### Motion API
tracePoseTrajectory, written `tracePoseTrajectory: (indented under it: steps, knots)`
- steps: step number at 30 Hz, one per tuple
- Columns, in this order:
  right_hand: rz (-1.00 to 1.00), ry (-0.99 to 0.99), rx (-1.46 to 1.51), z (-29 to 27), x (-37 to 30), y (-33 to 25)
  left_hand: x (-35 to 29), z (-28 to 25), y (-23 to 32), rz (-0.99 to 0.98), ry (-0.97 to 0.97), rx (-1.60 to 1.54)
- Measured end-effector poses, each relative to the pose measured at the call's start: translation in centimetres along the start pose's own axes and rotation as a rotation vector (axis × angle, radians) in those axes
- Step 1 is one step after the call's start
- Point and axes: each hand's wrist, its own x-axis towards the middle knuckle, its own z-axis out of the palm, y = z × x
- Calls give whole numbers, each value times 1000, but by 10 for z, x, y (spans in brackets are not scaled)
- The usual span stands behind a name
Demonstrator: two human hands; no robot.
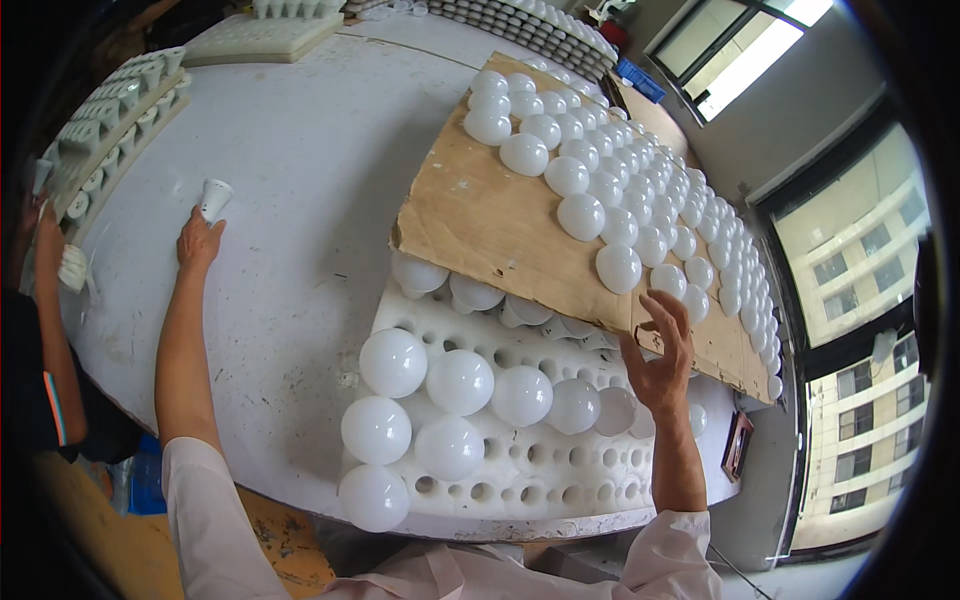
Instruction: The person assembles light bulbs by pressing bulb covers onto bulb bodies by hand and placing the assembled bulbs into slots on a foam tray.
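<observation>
My left hand [200, 240] is closed round a white, tapered bulb housing [214, 199], held upright over the white tabletop. On the right, my right hand [662, 350] is open and holds nothing, its thumb and fingers curved apart. It hovers at the near edge of a brown cardboard sheet [455, 215], close to the nearest white dome-shaped bulb covers [618, 268]. Many such covers sit in rows on the cardboard. Below the sheet lies a white foam tray [515, 465] with rows of holes, where several more globe-like covers [392, 362] rest at the left and along the top.
A person's arm [50, 265] reaches in at the far left, beside stacked foam trays of white housings [120, 110]. Another foam slab [255, 40] lies at the back. Stacked trays [530, 35] and a blue crate [640, 80] stand farther off, near the windows.
</observation>
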Motion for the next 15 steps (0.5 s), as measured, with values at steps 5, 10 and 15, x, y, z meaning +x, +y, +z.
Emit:
tracePoseTrajectory:
  steps: [5, 10, 15]
  knots:
    - [232, -43, -24, 4, 41, 22, 5, 9, 11, 9, 71, -27]
    - [249, -207, -303, 20, 56, 19, -19, 4, 0, 72, 68, -84]
    - [256, -177, -208, -16, 42, 19, -107, -36, -14, -5, -160, -858]
